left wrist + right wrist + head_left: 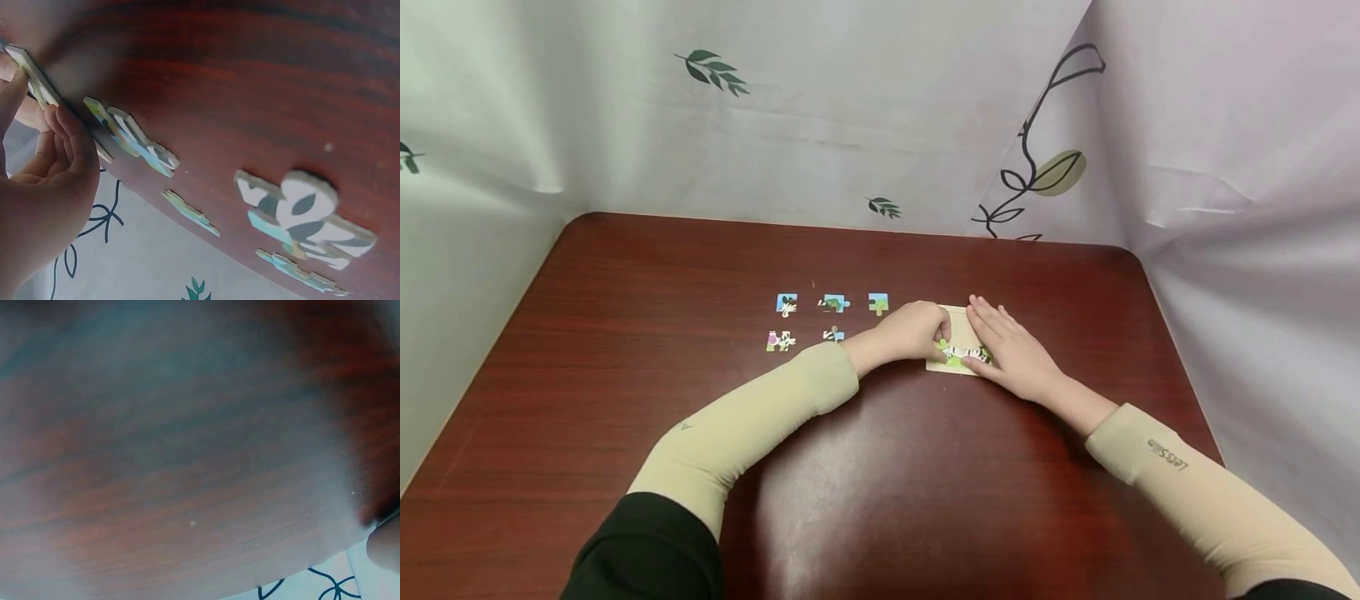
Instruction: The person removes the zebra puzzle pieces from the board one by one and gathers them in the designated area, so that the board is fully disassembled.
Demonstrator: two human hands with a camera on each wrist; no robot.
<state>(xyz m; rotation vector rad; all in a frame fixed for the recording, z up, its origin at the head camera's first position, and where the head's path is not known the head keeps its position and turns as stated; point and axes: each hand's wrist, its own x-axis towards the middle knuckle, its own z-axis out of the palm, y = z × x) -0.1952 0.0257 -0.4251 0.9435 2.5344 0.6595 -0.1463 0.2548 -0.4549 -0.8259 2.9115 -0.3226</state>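
A small pale wooden puzzle board [957, 325] lies on the table, with zebra-striped and green pieces [967, 358] along its near side. My left hand [913, 331] is at the board's left edge, its fingers curled and its thumb toward me. Between thumb and finger it pinches a puzzle piece [942, 343] with green on it, low over the board's left side. My right hand [1017, 354] lies along the board's right edge with fingers straight, its thumb across the near pieces. In the right wrist view only part of a finger [386, 547] shows at the edge.
Several loose puzzle pieces lie left of the board in two rows, among them a zebra-head piece [786, 305], a blue-green piece [878, 303] and one with a pink patch [780, 341]. The brown table [880, 500] ends at a white curtain [820, 125] behind.
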